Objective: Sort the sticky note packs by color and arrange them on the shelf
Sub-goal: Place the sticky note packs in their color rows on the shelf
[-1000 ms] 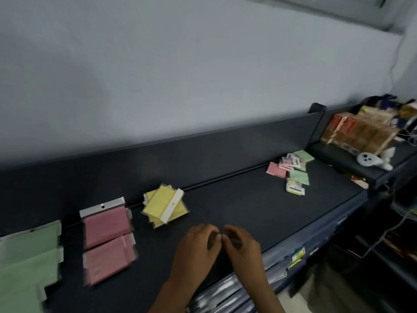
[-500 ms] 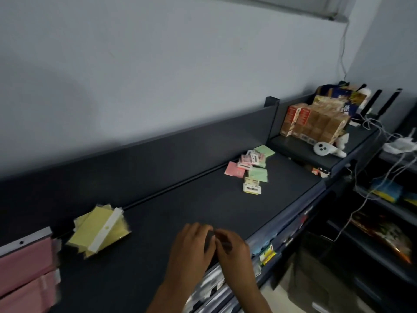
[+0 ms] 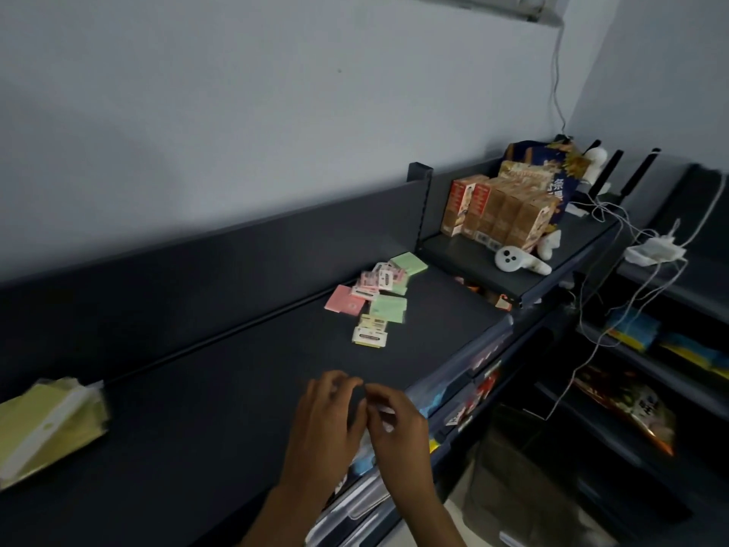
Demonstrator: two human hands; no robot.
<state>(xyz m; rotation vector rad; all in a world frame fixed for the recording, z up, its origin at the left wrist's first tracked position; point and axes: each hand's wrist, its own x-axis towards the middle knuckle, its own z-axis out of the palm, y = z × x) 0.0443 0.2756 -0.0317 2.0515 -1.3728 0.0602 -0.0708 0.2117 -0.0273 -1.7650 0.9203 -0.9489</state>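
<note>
The view has swung right: the yellow packs (image 3: 47, 428) now sit at the shelf's (image 3: 236, 388) left edge, the mixed pile (image 3: 374, 300) nearer. Left hand (image 3: 323, 432) and right hand (image 3: 398, 428) stay together, fingers curled; what they hold I cannot tell.

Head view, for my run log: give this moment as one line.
left hand: fingers curled, fingertips meeting right | right hand: same | held item: cannot tell | unsorted packs: on shelf | yellow packs: far left
</note>
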